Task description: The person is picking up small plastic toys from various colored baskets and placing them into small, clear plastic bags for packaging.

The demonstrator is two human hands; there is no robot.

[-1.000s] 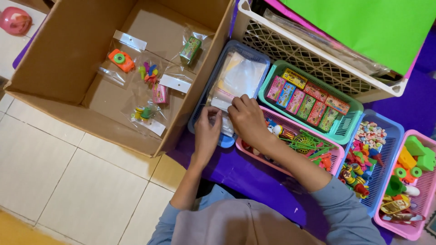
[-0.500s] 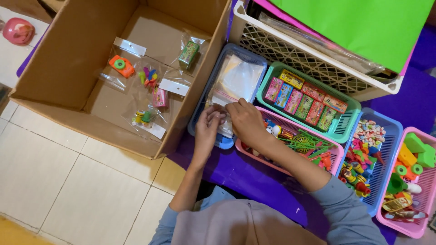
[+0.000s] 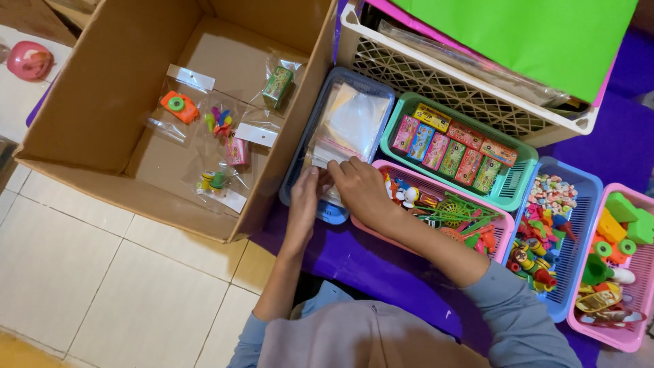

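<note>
Both hands work at the near end of the blue tray, beside the cardboard box: the left hand and right hand pinch the edge of the clear bags stacked in it. The bags look thin, limp, light and slippery, likely to cling together. A fingertip pinch at one corner should peel a single bag free.

A stack of clear, flat, rectangular plastic bags lies in a shallow blue rectangular plastic basket. The basket sits just right of a cardboard box wall and left of a green basket. The stack lies flat, filling most of the basket floor. Its near edge carries a white strip and sits under the fingers of both hands; the far part is uncovered.
</note>
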